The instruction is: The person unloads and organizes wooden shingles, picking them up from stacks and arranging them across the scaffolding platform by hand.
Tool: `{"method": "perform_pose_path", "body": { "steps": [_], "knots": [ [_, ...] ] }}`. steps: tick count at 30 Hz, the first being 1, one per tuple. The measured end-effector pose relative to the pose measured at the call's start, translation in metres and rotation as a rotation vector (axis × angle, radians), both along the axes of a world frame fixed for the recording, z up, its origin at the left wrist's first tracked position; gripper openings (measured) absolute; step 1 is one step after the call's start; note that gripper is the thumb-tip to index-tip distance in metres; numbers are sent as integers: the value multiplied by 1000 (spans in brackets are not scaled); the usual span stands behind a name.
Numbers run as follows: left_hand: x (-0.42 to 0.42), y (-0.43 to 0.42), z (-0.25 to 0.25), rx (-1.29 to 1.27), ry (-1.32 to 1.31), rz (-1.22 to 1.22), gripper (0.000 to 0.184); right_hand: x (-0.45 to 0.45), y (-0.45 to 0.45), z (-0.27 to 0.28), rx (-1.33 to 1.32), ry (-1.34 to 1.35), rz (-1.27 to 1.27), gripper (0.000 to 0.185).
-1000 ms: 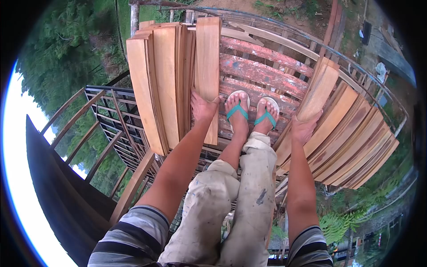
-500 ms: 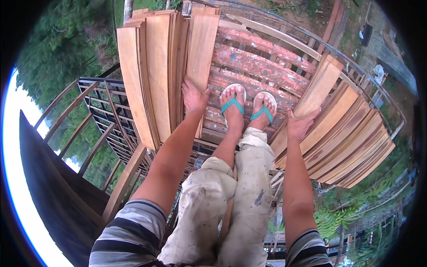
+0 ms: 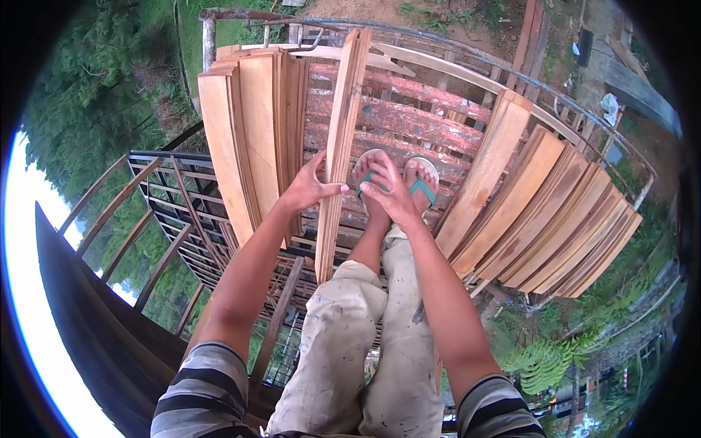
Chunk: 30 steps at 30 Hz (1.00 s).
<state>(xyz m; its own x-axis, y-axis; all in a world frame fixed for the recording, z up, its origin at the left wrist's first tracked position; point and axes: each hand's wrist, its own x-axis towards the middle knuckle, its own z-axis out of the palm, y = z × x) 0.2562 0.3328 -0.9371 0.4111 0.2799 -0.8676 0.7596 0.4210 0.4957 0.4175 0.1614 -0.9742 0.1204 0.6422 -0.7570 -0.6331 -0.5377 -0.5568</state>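
Note:
A narrow stack of thin wooden boards (image 3: 343,117) stands on edge, running lengthwise on the left part of the slatted platform. My left hand (image 3: 307,186) grips this stack near its middle, fingers at its left side and thumb across the edges. To the right of it, my right hand (image 3: 391,193) hovers above my sandalled feet, fingers spread and holding nothing. Further left, more boards (image 3: 255,131) lean in a tall row. On the right side, a long board (image 3: 485,164) lies beside another row of boards (image 3: 555,212).
Worn red-painted slats (image 3: 416,117) form the platform under my feet, with gaps between them. A metal pipe rail (image 3: 504,58) curves around the far edge. Dark metal framework (image 3: 182,197) stands at the left, with trees beyond. Ground and plants show below on the right.
My right hand has left the boards on the right and moved left toward the middle. The left-hand boards have been turned on edge and shifted right, with my left hand on them.

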Motion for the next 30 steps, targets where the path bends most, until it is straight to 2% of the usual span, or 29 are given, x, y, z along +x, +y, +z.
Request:
{"method": "perform_pose_path", "body": {
  "steps": [1,3,4,8,11,17,23,24,26,29,30],
  "knots": [
    [10,5,16,-151,-56,80,104,-2,14,4,40,159,-31,96],
    [8,5,18,-111,-82,3,105,-5,37,14,122,481,-88,93],
    [12,6,23,-94,-50,-38,106,-7,43,16,105,417,-128,86],
    [29,21,27,-100,4,-197,108,-5,44,23,57,295,-216,74],
    [41,28,25,-122,-42,-266,107,-1,40,24,58,233,-233,73],
    [71,43,33,-63,-90,-337,103,19,54,49,52,289,-415,69],
    [104,66,54,-26,-172,-353,101,37,65,53,62,164,-421,71],
    [111,71,65,35,-131,-368,101,41,66,51,19,116,-422,72],
    [106,83,52,105,-157,-322,106,54,65,41,-68,22,-422,74],
    [106,113,57,173,-134,-284,106,101,58,38,-107,-128,-462,61],
    [110,123,65,188,-115,-276,105,121,56,38,-145,-250,-473,69]
  ]
}}
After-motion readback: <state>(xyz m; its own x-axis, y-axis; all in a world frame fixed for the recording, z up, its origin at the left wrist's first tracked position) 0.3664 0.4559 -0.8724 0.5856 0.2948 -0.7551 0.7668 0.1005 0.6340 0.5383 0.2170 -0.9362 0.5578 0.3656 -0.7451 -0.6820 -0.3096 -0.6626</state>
